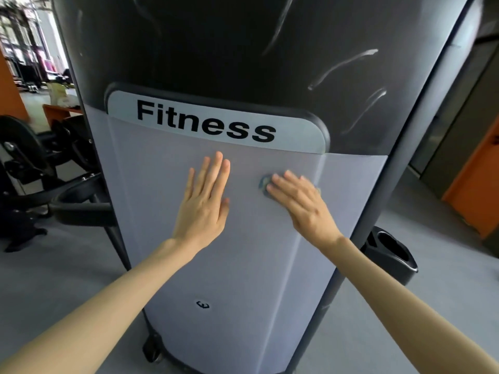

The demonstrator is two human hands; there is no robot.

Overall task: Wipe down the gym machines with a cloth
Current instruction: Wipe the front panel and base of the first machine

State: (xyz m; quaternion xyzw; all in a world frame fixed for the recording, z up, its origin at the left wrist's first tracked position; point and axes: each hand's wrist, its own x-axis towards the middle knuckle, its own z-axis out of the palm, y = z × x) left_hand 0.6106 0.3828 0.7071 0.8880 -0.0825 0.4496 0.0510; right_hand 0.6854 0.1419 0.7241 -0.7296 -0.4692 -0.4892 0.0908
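Observation:
A tall gym machine fills the view; its pale grey shroud panel [205, 265] carries a label reading "Fitness" and meets a dark upper panel marked with wet streaks. My left hand [205, 201] lies flat on the grey panel with straight fingers. To its right, my right hand [297, 203] presses a small grey-blue cloth [264, 184] against the same panel. Only the cloth's left edge shows past my fingertips; the rest is hidden under the hand, which is slightly blurred.
Black machine arms and a weight plate [24, 147] stand at the left. A black foot or cup-shaped base [391, 255] sits at the machine's right. Orange walls [475, 184] lie at the far right and left. Grey floor surrounds the machine.

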